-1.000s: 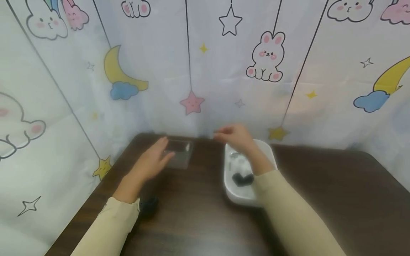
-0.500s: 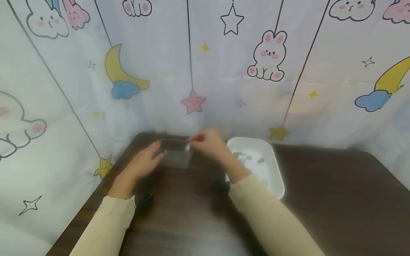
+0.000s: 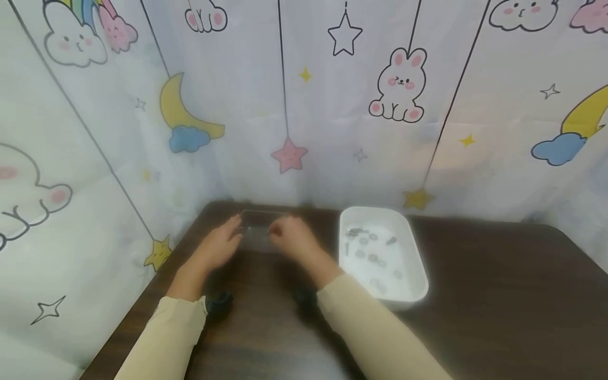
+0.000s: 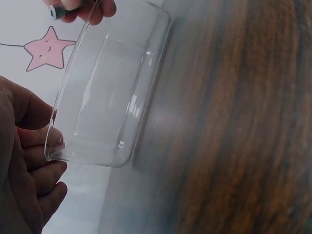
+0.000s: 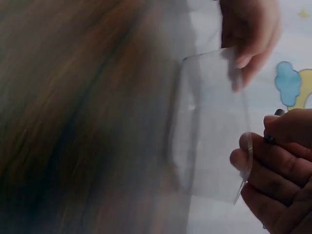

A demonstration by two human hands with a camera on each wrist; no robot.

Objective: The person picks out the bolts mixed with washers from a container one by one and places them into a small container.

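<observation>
My left hand (image 3: 219, 247) rests against the left end of a clear plastic-looking box (image 4: 105, 87). Its thumb and fingertips touch the rim and corner there, fairly straight. Over the box's right side is my right hand (image 3: 295, 238). Between thumb and forefinger it pinches a small metal fastener (image 4: 57, 11), probably a bolt; only its ends show. In the right wrist view, other fingertips of this hand touch the box's rim (image 5: 250, 146). Whether anything lies inside the box cannot be made out.
On the dark wooden table (image 3: 489, 295), a white tray (image 3: 418, 264) stands to the right of my right hand. It holds several small metal pieces (image 3: 372, 258), some ring-shaped like washers, some long. A patterned curtain (image 3: 332, 116) hangs behind the table.
My right hand has moved left from above the white tray to the clear box, carrying the small fastener. My left hand has stayed at the box's left end, closer against it.
</observation>
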